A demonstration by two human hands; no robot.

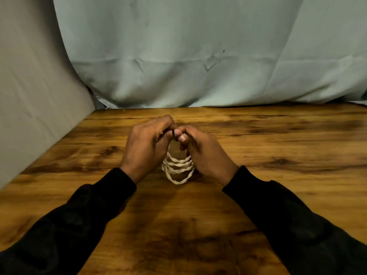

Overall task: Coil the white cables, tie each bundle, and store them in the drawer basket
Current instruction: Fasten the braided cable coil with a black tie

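While our left hand [148, 144] and right hand [200, 149] pinch a dark tie [173, 133] atop the coiled white cable [178, 167], table [278, 145] centre, at twelve o'clock from us, we judge tying underway; cinching follows.

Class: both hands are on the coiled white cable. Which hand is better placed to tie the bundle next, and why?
Left, probably. The left hand pinches something small and dark at the top of the coiled white cable; the right hand grips the loops, steadying them.

Left hand [146, 147] and right hand [206, 153] together around coiled white cable [178, 169]; wooden table [278, 139] beneath.
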